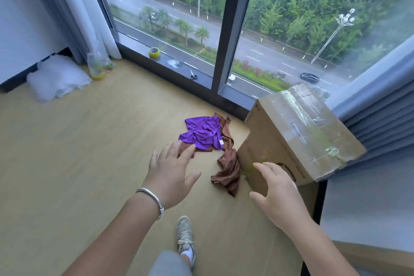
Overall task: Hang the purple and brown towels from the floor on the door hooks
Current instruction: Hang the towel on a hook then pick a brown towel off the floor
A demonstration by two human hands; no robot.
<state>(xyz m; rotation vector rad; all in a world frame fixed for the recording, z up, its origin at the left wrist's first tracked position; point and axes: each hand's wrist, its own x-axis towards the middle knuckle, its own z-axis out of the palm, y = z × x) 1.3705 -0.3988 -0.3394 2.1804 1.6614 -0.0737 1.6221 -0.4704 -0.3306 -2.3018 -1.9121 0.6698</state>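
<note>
Both hands were held out empty w/ fingers spread, left hand (170,169) just short of the crumpled purple cloth towel (202,132), right hand (276,188) beside the rumpled brown cloth towel (227,171), apparently for pickup off the floor.

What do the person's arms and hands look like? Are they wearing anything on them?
Both arms are bare, with no sleeves showing and no gloves. The left hand has a thin silver bangle around its wrist. The right hand wears nothing: no ring, watch or bracelet shows.
</note>
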